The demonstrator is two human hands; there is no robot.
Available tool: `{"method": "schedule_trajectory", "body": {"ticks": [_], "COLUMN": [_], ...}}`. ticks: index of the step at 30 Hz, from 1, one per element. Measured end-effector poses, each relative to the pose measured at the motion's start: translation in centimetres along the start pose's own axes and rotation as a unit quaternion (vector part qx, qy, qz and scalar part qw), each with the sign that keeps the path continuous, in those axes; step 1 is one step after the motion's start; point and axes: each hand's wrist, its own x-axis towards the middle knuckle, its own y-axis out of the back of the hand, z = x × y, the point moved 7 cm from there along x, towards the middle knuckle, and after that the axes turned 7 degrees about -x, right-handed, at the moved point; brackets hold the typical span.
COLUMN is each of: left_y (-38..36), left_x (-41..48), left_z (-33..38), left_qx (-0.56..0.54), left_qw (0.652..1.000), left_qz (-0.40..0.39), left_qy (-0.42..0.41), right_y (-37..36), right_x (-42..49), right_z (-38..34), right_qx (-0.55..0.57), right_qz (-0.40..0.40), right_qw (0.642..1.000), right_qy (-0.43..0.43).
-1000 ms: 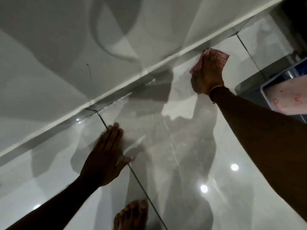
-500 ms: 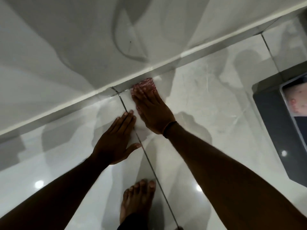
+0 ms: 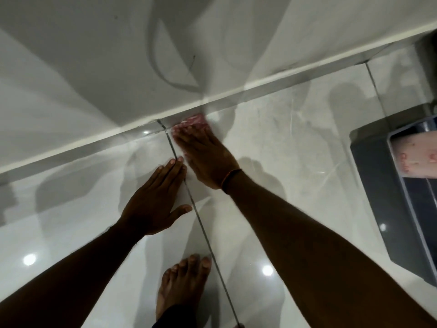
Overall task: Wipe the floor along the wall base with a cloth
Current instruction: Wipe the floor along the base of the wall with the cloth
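A pinkish-red cloth (image 3: 195, 121) lies on the glossy tiled floor (image 3: 283, 143), right against the wall base (image 3: 236, 94). Only its far edge shows. My right hand (image 3: 204, 155) presses flat on the cloth, fingers pointing at the wall, and looks motion-blurred. An orange thread circles that wrist. My left hand (image 3: 155, 197) rests palm down on the floor just left of the right hand, fingers together and thumb out, with nothing in it. A dark grout line (image 3: 189, 185) runs between the two hands toward the wall.
My bare foot (image 3: 182, 285) stands on the tile at the bottom centre. A grey-blue framed object with a pale spotted surface (image 3: 402, 185) lies on the floor at the right edge. The white wall (image 3: 94, 55) fills the upper part of the view.
My right hand has slid the cloth left along the wall base, from the far right to beside the grout line. My left hand has stayed planted on the floor.
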Motion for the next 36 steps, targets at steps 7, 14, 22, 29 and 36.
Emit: {"method": "schedule_trajectory", "body": {"ticks": [7, 14, 22, 29, 36], "left_y": [-0.3, -0.8, -1.6, -1.1, -0.8], "left_x": [0.1, 0.3, 0.4, 0.2, -0.5], "left_z": [-0.4, -0.7, -0.8, -0.3, -0.1], "left_qx": [-0.003, 0.018, 0.041, 0.033, -0.021], "left_qw": [1.000, 0.999, 0.999, 0.999, 0.999], "left_qz": [0.012, 0.019, 0.020, 0.000, 0.017], "left_qy": [-0.007, -0.029, -0.020, 0.000, 0.035], "right_y": [0.8, 1.0, 3.6, 0.3, -0.4], "right_x": [0.0, -7.8, -9.5, -5.5, -0.3], "right_z": [3.9, 26.2, 38.8, 17.6, 0.3], "right_qx": [-0.027, -0.110, -0.010, -0.031, 0.049], "right_qz": [0.034, -0.028, -0.049, 0.032, 0.031], "right_qw": [0.998, 0.967, 0.877, 0.955, 0.995], "right_qy": [0.040, -0.228, -0.477, -0.295, -0.080]}}
